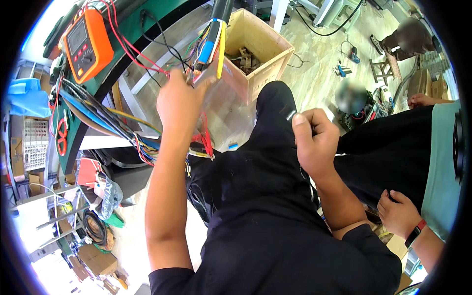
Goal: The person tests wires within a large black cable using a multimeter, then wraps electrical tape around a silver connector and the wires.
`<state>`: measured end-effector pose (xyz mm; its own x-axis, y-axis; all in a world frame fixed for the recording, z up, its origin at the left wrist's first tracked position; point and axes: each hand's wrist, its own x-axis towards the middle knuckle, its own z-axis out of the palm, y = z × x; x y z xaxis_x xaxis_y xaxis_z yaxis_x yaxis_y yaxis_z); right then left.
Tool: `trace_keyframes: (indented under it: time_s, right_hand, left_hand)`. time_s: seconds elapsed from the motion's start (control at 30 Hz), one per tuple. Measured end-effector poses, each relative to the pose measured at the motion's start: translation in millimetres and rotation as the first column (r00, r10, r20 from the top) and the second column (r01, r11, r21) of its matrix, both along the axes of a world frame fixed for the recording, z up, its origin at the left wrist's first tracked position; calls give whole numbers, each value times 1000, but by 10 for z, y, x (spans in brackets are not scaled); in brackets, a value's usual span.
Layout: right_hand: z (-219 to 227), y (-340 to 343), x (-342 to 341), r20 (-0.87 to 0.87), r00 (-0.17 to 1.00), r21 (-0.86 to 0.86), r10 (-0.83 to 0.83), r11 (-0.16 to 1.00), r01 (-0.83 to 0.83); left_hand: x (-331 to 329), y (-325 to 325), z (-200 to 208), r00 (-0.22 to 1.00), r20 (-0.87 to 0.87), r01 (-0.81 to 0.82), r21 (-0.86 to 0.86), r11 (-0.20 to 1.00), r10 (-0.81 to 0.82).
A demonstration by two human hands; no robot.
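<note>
My left hand (178, 101) is closed at the lower end of a thick black cable (221, 11); what its fingers pinch is mostly hidden. Blue, yellow and thin coloured wires fan out from that cable end, including a thick blue wire (206, 51) and a yellow one (221, 49). Below the hand hang red clips (205, 140) beside the loose ends of a second wire bundle (105, 120). Over my right thigh, my right hand (317, 142) is closed, with a small shiny piece (291, 115) sticking out by the thumb; its kind is unclear.
An orange handheld meter (86, 46) with red and black leads lies on the green table (125, 32). Red-handled scissors (62, 135) rest near its edge. A wooden box (270, 61) with scraps stands ahead. Another person's hand (399, 214) is close on my right.
</note>
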<state>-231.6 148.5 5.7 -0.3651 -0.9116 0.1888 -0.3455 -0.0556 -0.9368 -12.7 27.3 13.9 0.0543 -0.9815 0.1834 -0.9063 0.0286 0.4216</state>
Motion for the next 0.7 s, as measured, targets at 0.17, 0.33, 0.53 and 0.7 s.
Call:
trace_keyframes:
  time_s: [0.17, 0.33, 0.53, 0.7]
  right_hand:
    - [-259, -83, 22, -8, 999, 113, 50, 992, -49]
    - [-168, -508, 183, 26, 984, -145, 176, 975, -171]
    - [333, -1638, 433, -537, 828, -488, 160, 742, -459]
    - [356, -2146, 667, -667, 715, -407, 208, 703, -584]
  left_hand:
    - [74, 68, -208, 418, -874, 119, 324, 938, 249]
    - [-58, -26, -107, -21, -910, 269, 393, 879, 414]
    - [-63, -165, -102, -254, -841, 364, 375, 853, 478]
    - [-128, -192, -113, -261, -809, 246, 471, 847, 526]
